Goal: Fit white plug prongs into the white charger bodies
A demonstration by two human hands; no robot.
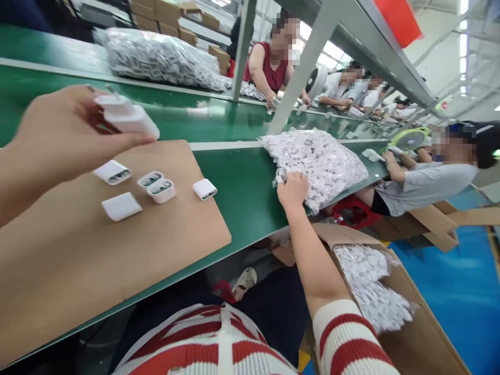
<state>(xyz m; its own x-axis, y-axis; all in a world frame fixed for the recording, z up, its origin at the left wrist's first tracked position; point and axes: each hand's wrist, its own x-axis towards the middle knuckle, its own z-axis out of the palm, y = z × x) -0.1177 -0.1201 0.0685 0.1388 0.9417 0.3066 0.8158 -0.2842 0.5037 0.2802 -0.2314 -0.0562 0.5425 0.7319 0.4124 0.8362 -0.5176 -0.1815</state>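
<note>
My left hand point(66, 138) is raised over the brown board point(117, 260) and grips a white plastic charger shell point(127, 117) between thumb and fingers. On the board below lie several loose white shells point(156, 186), some with their openings facing up. My right hand point(292, 190) reaches far right, its fingers closed on the near edge of a clear plastic bag full of small white parts point(318, 161) that rests on the green conveyor belt point(242, 182).
A cardboard box point(410, 333) with another bag of white parts stands at my right knee. A second big bag point(160, 57) lies on the far belt. Other people sit working along the line, and a slanted metal post point(304, 67) rises behind the bag.
</note>
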